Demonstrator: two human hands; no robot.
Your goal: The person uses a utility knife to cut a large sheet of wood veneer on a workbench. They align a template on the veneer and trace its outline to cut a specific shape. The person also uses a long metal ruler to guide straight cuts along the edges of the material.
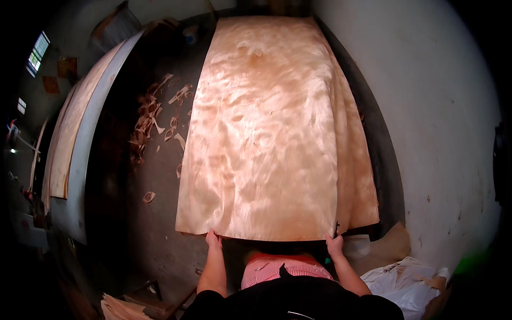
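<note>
Both hands pinch the near edge of the veneer sheet (272, 128), left hand (213, 239) and right hand (335, 245) at its corners atop the stack by the right wall, so I'd best lift evenly to avoid tearing.

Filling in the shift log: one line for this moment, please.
left hand: grips veneer sheet near edge | right hand: grips same edge | sheet: lying on stack | scraps: on floor, left
</note>
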